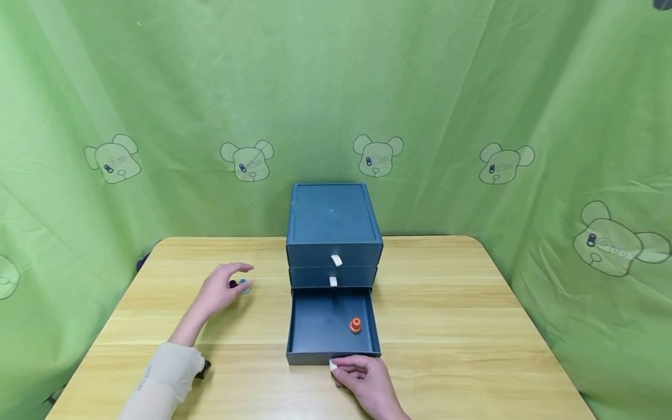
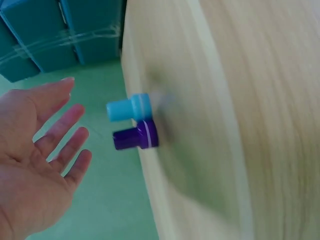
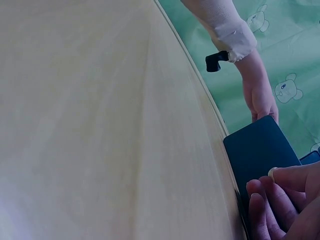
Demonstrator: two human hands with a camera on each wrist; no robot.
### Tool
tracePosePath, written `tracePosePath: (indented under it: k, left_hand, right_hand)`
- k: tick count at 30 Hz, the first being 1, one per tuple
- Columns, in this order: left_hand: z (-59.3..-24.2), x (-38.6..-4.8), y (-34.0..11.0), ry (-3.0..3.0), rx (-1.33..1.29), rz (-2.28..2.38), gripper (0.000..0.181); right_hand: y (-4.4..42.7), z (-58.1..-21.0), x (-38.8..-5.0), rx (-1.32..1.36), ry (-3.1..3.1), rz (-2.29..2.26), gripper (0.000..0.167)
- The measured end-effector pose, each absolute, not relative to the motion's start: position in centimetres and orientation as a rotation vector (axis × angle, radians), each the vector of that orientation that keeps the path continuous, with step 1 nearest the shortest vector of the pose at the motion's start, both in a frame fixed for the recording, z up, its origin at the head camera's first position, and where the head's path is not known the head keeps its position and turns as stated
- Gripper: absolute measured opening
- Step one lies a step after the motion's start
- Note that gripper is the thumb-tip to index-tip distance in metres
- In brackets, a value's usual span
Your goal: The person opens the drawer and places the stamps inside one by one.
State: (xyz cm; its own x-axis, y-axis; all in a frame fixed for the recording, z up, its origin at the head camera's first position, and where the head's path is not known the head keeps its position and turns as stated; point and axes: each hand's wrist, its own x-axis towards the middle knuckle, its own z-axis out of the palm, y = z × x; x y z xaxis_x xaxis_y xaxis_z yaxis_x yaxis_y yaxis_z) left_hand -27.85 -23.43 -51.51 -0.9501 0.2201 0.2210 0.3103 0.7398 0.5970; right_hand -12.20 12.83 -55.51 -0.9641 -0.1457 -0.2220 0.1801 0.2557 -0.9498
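My right hand (image 1: 367,382) pinches the white pull tab (image 1: 333,365) of the bottom drawer (image 1: 307,359), which is slid out of the blue drawer cabinet (image 1: 336,214). Inside that drawer, toward its right side, stands a small orange stepped peg (image 1: 355,325). On the left half of the table my left hand (image 1: 220,289) hovers with fingers spread, holding nothing. Close by it, a light blue stepped peg (image 2: 129,107) and a purple one (image 2: 136,136) stand side by side on the tabletop. In the head view the left hand partly covers both.
The cabinet's two upper drawers are closed, each with a white tab (image 1: 336,260). A wooden table (image 1: 446,326) carries everything. Green curtains (image 1: 315,87) with printed bear heads surround it. A small black device (image 1: 203,369) is at the left cuff.
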Motion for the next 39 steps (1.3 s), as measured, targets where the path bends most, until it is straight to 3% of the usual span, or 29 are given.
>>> tracePosePath:
  k: [7, 21, 39]
  left_hand:
    - [-52.7, -28.4, -24.5, -2.849, -0.39, -0.996, 0.045]
    - [-53.6, -29.1, -24.9, -2.876, -0.41, -0.985, 0.025]
    - [-53.6, -29.3, -24.5, -2.862, -0.437, -1.006, 0.018]
  right_hand:
    - [12.9, -55.6, -12.2, 0.03, 2.258, -1.776, 0.023]
    - [12.9, -55.5, -12.2, 0.04, 2.256, -1.767, 0.022]
    - [12.9, -55.6, -12.2, 0.043, 2.264, -1.774, 0.023]
